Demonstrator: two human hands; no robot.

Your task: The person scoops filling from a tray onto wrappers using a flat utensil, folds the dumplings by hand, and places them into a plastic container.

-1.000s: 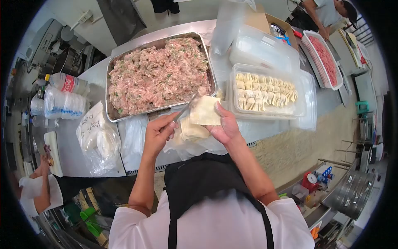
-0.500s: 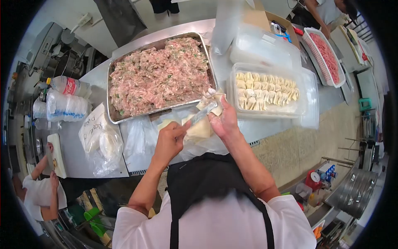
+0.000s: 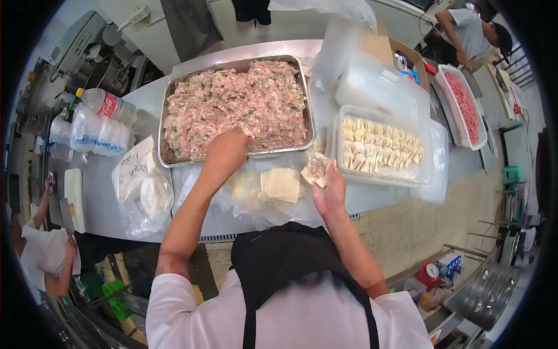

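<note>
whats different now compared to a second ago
The left hand, with the flat tool, has moved up and left from the wrapper to the near edge of the meat tray. The wrapper, flat a second ago, is now gathered around some filling in the right hand. Nothing was visibly let go; the rows of dumplings look unchanged.

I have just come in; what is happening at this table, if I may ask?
A person's right hand holds a wrapper with filling on it. The left hand, seemingly gripping a blurred thin tool, is at the near side of the tray of minced mixture. Stacked wrappers lie between the hands; folded dumplings fill rows in a plastic box.
</note>
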